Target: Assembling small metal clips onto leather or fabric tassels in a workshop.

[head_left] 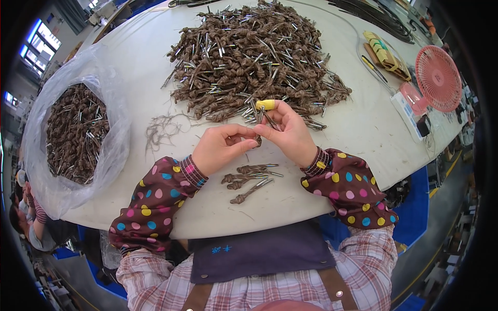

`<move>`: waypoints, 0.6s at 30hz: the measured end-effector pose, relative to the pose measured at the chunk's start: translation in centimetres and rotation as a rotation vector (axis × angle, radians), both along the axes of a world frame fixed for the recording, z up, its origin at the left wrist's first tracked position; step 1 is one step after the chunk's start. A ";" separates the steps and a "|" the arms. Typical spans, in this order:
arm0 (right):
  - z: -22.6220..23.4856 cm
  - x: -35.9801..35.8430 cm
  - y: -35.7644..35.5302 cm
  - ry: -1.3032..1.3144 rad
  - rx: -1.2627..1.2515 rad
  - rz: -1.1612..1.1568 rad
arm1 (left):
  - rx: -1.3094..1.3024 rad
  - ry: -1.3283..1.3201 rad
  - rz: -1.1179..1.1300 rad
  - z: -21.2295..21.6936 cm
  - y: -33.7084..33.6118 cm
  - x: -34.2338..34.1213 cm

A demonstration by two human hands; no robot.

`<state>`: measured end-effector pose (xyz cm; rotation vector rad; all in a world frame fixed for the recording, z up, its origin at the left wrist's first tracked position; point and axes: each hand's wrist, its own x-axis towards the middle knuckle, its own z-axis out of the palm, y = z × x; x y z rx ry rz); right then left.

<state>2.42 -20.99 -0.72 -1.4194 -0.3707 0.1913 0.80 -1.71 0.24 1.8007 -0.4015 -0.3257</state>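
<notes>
Both hands meet over the table, just in front of a big heap of knotted brown cords with metal tips [249, 57]. Between my fingers is one knotted brown cord [259, 139] with metal tips. My right hand [290, 136] pinches its upper part; yellow tape [265, 104] wraps one of that hand's fingertips. My left hand [220, 147] closes thumb and finger on the lower end near the knot. Just below my hands, several finished-looking knotted cords [251, 191] lie side by side, metal tips pointing right.
At the left, a clear plastic bag [115, 132] stands open, full of similar knotted cords. Loose threads [163, 129] lie beside it. A pink fan [438, 78], a white power strip [407, 116] and a brown bundle with yellow wrapping [385, 54] sit at the right.
</notes>
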 end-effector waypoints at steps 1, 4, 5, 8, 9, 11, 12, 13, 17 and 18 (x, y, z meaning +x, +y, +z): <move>-0.1 0.0 0.0 0.004 0.027 -0.011 | -0.015 0.024 0.010 0.0 -0.1 0.0; 0.9 -0.1 0.1 0.065 0.053 -0.004 | -0.070 0.054 0.043 -0.3 0.3 0.2; 1.2 -0.1 -0.1 0.120 0.047 0.007 | -0.069 0.055 0.040 -0.2 0.3 0.3; 1.2 0.1 -0.1 0.119 0.102 -0.044 | -0.089 0.065 0.115 0.0 1.2 0.9; 0.9 0.3 -0.2 0.119 0.103 -0.047 | -0.088 0.065 0.112 -0.1 1.3 1.0; 0.1 0.7 -0.3 0.002 0.044 -0.095 | -0.121 -0.030 0.214 -0.3 1.4 1.2; -0.1 0.7 -0.4 0.003 0.045 -0.096 | -0.119 -0.073 0.189 -0.1 1.4 1.1; -0.3 0.8 -0.6 -0.032 -0.008 -0.089 | -0.118 -0.072 0.189 0.0 1.2 1.0; 0.0 0.3 -0.3 -0.089 -0.037 -0.067 | -0.030 -0.059 -0.014 0.6 0.5 0.2; 0.3 0.1 -0.3 -0.089 -0.036 -0.064 | 0.035 -0.005 -0.082 0.7 0.5 0.1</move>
